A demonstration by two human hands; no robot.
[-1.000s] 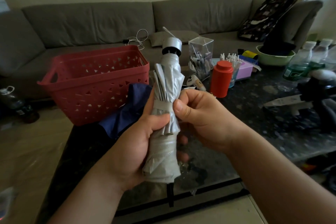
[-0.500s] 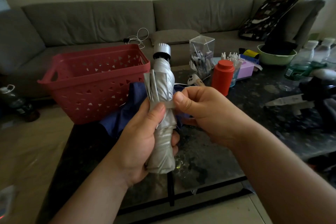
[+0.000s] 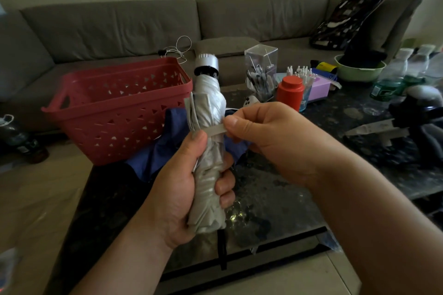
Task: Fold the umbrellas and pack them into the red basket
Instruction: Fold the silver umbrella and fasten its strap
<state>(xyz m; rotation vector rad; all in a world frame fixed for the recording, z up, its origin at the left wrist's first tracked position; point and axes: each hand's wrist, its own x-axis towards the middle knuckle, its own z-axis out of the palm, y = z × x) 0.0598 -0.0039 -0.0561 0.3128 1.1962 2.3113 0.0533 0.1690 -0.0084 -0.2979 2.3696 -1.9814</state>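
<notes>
silver umbrella [image 3: 210, 151] held upright, strap being fastened.
left hand [image 3: 175, 189] gripped the folded canopy's lower half; right hand [image 3: 268, 136] pinched the closure strap [image 3: 217, 130] just above that grip.

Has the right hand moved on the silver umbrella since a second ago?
Yes. The right hand has pulled the strap rightward off the silver umbrella, toward the red jar.

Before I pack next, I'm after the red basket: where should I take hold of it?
Take the red basket by the cut-out handle slot at its left end, coming from the left. The rolled rim there gives fingers a hold; its right side is crowded by the silver umbrella and blue fabric.
</notes>
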